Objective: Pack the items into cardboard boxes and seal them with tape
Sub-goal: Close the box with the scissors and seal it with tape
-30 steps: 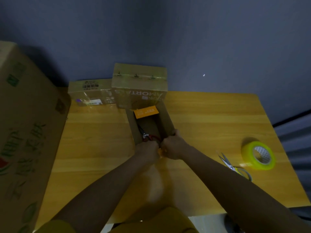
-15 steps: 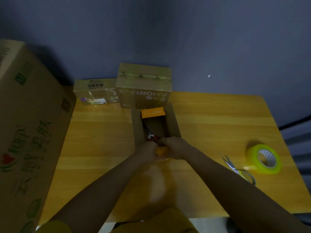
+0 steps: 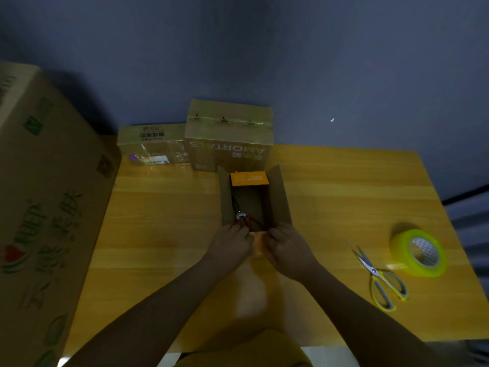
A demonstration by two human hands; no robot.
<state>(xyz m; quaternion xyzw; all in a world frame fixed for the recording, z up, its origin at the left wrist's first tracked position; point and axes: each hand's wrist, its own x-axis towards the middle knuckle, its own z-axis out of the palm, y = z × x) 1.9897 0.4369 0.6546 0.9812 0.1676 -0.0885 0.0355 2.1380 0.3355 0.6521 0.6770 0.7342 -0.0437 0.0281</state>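
A makeshift packing station in a dim, bare room: a yellow wooden table [image 3: 344, 186] against a plain blue-grey wall [image 3: 317, 62], sealed cartons [image 3: 229, 136] stacked beyond the fingers [image 3: 239, 230], a tape roll [image 3: 419, 251] and scissors [image 3: 381, 280] to their right, a large printed carton [image 3: 45, 207] far left.

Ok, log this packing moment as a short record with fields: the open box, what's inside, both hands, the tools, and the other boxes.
open box: small brown cardboard box mid-table, side flaps up, orange far flap raised
contents: red-handled pliers lying inside
left hand: at the box's near edge, on the near orange flap
right hand: on the same flap, opposite side
tape: yellow-green tape roll on the wooden table, right
scissors: yellow-handled scissors beside the roll
sealed boxes: two taped cardboard boxes at the far edge
large carton: printed cardboard carton, left
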